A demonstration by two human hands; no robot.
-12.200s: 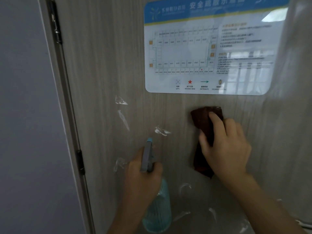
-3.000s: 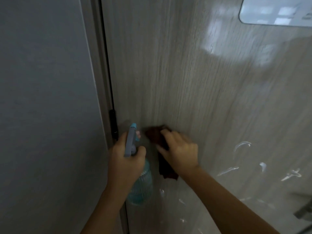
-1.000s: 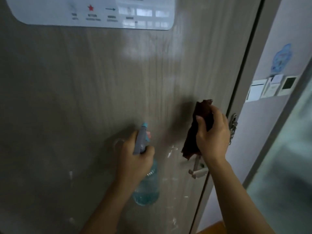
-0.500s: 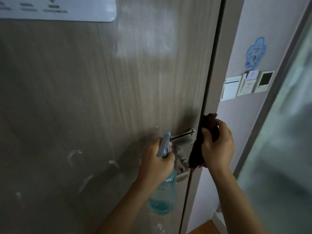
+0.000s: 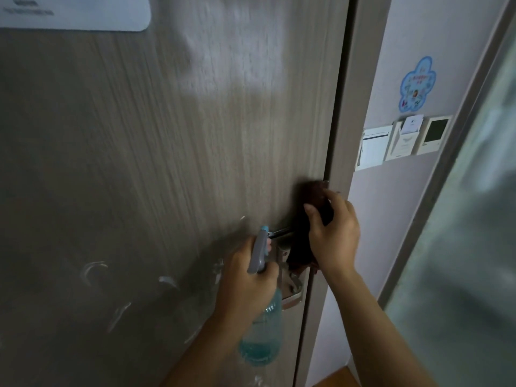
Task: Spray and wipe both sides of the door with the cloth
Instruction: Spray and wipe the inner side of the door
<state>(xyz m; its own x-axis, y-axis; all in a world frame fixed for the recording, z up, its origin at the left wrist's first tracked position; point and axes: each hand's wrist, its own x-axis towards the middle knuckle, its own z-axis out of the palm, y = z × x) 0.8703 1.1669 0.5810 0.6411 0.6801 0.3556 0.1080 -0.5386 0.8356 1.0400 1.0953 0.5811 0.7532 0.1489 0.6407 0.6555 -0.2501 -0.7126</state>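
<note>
Since half a second ago, right hand (image 5: 333,236) has slid the dark brown cloth (image 5: 310,219) slightly up the wood-grain door (image 5: 167,163), fingers curled round it above the metal handle (image 5: 290,286). Left hand (image 5: 251,283) grips the translucent blue spray bottle (image 5: 262,331) just left of the handle. Wall sticker (image 5: 416,85) writing is unreadable.

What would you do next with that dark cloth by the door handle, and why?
Probably drag the cloth down and left. The right hand grips it at the door's latch edge, above the handle plate, while foam streaks remain lower left. The left hand holds the spray bottle.
</note>
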